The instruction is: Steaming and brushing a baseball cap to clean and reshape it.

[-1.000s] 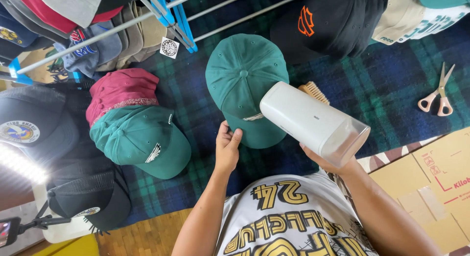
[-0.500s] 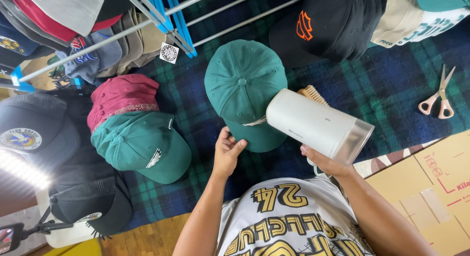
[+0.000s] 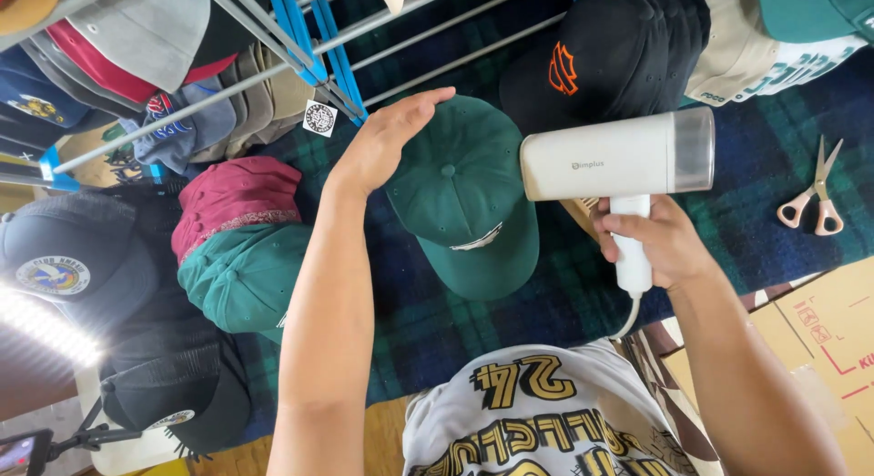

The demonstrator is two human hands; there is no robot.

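We see a dark blue-and-green plaid cloth [image 3: 774, 130] bearing a dark green cotton cap [image 3: 464, 203], a black cap with orange embroidery [image 3: 610, 53], a maroon cap [image 3: 232, 198] atop a teal cap [image 3: 241, 276], and orange-handled scissors [image 3: 817, 201].

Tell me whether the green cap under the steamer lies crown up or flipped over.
Crown up. The dark green cap shows its top button and panel seams, brim toward the person; the left hand rests on its crown.
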